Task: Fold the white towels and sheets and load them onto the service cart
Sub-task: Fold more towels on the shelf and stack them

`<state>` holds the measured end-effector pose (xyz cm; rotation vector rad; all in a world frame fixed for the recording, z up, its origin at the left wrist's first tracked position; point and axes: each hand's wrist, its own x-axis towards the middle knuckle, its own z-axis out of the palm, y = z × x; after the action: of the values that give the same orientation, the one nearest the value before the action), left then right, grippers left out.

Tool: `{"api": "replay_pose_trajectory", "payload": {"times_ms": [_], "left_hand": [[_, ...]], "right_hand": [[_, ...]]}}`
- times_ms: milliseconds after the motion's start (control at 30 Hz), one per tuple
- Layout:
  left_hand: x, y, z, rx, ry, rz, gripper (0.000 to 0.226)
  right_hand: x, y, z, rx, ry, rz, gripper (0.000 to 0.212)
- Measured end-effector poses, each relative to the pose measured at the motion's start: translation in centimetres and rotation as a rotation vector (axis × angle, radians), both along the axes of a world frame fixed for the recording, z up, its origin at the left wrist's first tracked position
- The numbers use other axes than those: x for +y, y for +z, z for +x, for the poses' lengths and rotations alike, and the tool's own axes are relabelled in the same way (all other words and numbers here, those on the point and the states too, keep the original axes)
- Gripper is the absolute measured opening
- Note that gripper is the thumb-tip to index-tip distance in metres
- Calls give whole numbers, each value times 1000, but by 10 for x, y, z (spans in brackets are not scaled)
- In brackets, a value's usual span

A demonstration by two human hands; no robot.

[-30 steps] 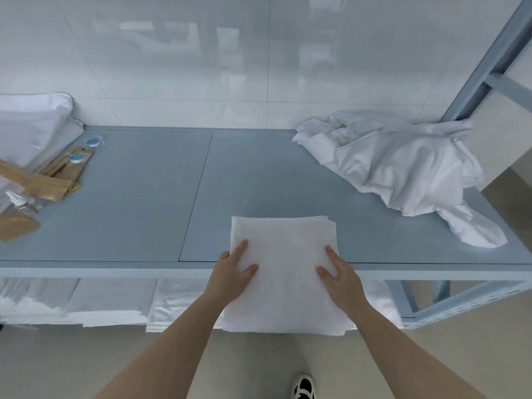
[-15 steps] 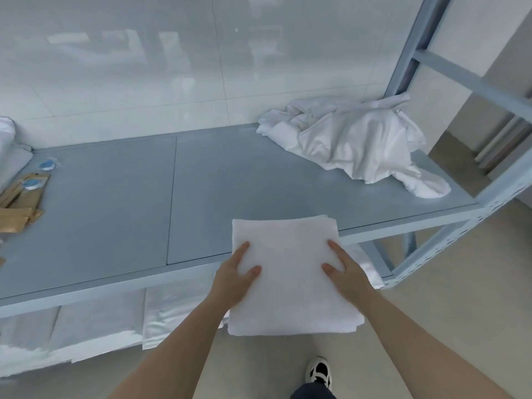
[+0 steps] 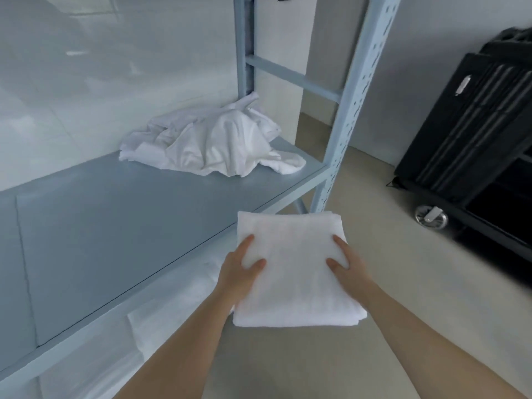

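The folded towel (image 3: pixel 296 272), soft, light and prone to sagging, is held clear of the shelf (image 3: pixel 129 226), left hand (image 3: pixel 240 273) and right hand (image 3: pixel 347 267) gripping opposite edges, fingers apparently curled beneath, the service cart (image 3: pixel 475 145) well apart.

Two bare hands, left hand (image 3: pixel 240 273) and right hand (image 3: pixel 347 270), grip a folded white terry towel (image 3: pixel 293 272). Crumpled white sheet (image 3: pixel 213 142) at eleven o'clock on grey-blue metal shelf (image 3: pixel 115 226); black wheeled service cart (image 3: pixel 478 145) at two o'clock.

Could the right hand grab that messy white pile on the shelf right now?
Probably not. The right hand, like the left hand, is busy holding the folded towel, and the crumpled pile lies far back on the shelf.
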<state>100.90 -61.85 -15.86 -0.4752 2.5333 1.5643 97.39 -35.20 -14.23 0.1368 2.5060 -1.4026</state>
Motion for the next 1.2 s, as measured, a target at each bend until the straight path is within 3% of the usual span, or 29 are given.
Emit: {"api": "replay_pose_trajectory", "payload": {"times_ms": [267, 633, 933, 1200], "left_hand": [[173, 18, -23, 62, -295, 3, 62], [429, 30, -13, 85, -520, 98, 62], [557, 30, -37, 96, -662, 78, 63], [636, 17, -105, 103, -731, 65, 64]], "right_hand": [[171, 11, 50, 6, -300, 45, 56], [403, 14, 130, -2, -594, -38, 56], [515, 12, 142, -1, -745, -80, 55], [582, -4, 90, 2, -815, -79, 54]]}}
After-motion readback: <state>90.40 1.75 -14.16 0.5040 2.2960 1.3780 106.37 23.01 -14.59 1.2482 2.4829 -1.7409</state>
